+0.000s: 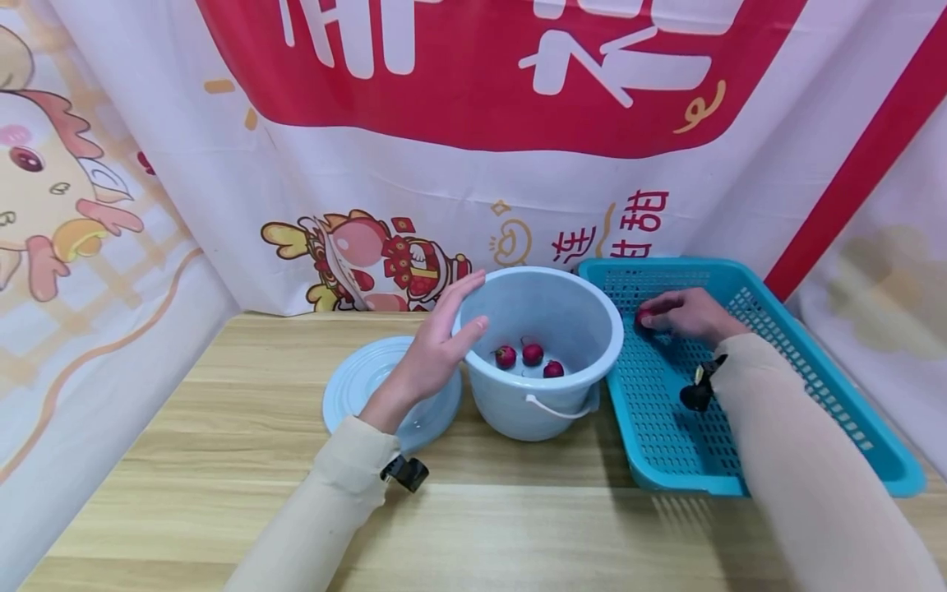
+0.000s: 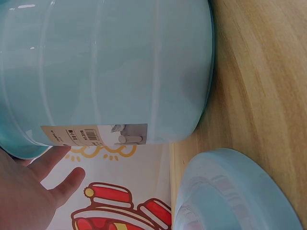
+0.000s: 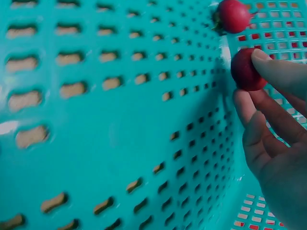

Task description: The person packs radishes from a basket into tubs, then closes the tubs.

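Observation:
A light blue bucket (image 1: pixel 533 419) stands upright, its white handle (image 1: pixel 558 411) hanging at the front. At the bottom lie a few red radishes (image 1: pixel 532 354). My left hand (image 1: pixel 436 349) rests against the left rim, its fingers fairly straight and the thumb reaching over the edge. Inside the teal basket (image 1: pixel 644 444), my right hand (image 1: pixel 688 315) pinches a radish (image 3: pixel 247 69) between thumb and fingers. The right wrist view shows another radish (image 3: pixel 233 16) in the basket, just beyond the held one; in the head view I cannot make it out.
A light blue round lid (image 1: pixel 351 378) lies left of the bucket, partly beneath my left hand and wrist. The basket stands close to the bucket's right side. Behind the wooden table (image 1: pixel 244 444) hangs a printed cloth (image 1: pixel 414 181).

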Motion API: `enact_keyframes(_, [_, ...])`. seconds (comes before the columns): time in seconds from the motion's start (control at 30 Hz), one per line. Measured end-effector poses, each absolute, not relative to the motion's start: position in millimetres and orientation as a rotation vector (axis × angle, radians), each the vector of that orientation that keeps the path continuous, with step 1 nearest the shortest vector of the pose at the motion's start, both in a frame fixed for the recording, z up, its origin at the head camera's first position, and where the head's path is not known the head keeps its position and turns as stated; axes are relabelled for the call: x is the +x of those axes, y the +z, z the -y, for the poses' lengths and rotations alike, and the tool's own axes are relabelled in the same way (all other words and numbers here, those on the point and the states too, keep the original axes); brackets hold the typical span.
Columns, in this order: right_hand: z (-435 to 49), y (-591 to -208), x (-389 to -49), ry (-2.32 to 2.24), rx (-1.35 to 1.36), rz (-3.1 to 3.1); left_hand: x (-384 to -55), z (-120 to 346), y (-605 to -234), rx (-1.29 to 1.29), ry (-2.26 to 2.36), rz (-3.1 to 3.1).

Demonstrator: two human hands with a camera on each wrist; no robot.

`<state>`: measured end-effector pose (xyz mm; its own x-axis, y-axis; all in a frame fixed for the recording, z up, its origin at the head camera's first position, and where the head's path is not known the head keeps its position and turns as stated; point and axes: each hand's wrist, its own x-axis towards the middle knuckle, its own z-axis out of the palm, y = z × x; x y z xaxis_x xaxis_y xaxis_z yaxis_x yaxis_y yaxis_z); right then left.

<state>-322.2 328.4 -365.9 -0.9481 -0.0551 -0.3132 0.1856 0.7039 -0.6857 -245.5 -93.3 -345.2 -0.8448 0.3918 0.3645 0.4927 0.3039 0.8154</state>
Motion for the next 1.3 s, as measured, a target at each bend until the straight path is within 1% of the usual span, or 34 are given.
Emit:
enact_keyframes(0.23, [-327.4, -358.1, -323.5, -1.286, 0.101, -2.621, -244.3, 93.2, -345.4, -0.827, -1.583, 2.463])
enact_keyframes(0.9, [-307.6, -309.5, -309.6, -1.596, 0.185, -2.692, -244.9, 94.3, -346.3, -0.841, -1.593, 2.452])
enact_keyframes(1.3, [-297.4, -289.7, -299.3, -1.793, 0.125, -2.686, -243.9, 92.7, -344.9, -0.84, -1.582, 2.457])
